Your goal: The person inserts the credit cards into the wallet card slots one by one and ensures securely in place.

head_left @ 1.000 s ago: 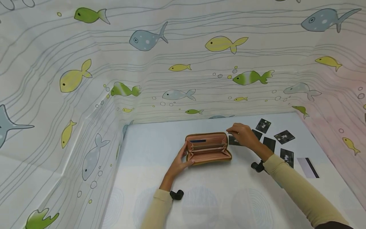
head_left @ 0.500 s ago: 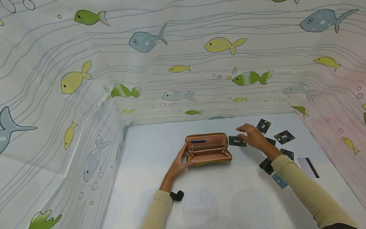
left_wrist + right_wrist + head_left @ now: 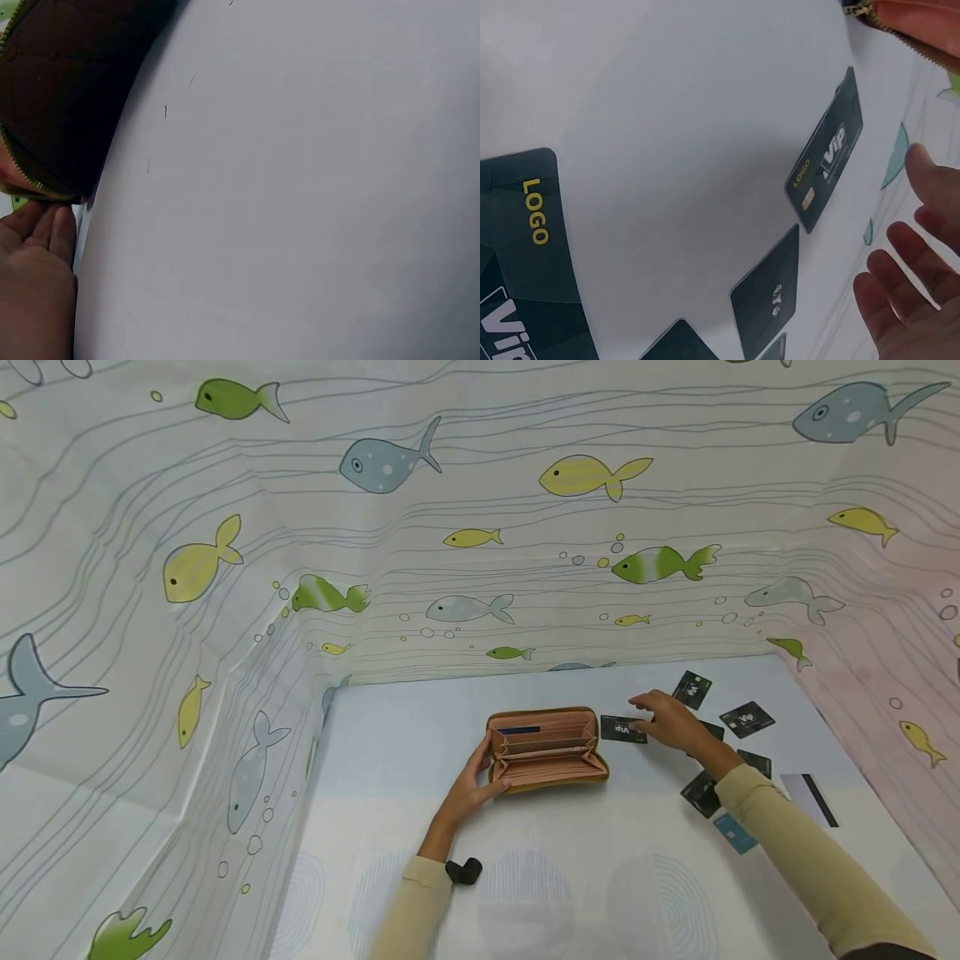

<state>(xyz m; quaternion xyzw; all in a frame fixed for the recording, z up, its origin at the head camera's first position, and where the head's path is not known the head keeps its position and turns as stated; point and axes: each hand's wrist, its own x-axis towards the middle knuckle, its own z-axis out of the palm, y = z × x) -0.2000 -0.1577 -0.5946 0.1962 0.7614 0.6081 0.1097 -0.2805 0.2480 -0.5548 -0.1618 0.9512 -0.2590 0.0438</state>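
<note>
When working as in the head view, brace the open wallet (image 3: 547, 748) on the table (image 3: 547, 827) by its left end, gripping with the left hand (image 3: 474, 783), thumb along the front edge. Probably best to hold that end steady, pressing lightly enough to spare the shape of the pockets. Over the right end of the VIP card (image 3: 619, 729) (lying flat, just right of the wallet), hold the right hand (image 3: 667, 720) loose and empty. Probably wise to raise one edge before any pinch, and to mind the other cards (image 3: 746, 719) near and beneath the forearm, reaching in slantwise from the lower right.

From the left wrist, visible at the far left: the wallet's dark outside and gold zipper (image 3: 19, 166), met at the lower corner by bunched fingers (image 3: 64, 225). Cannot make out the thumb.

From the right wrist, visible palm-side: right hand with thumb apart and fingers spread, half bent, pinching nothing. Seemingly apart from the card at this angle, though not certainly so.
</note>
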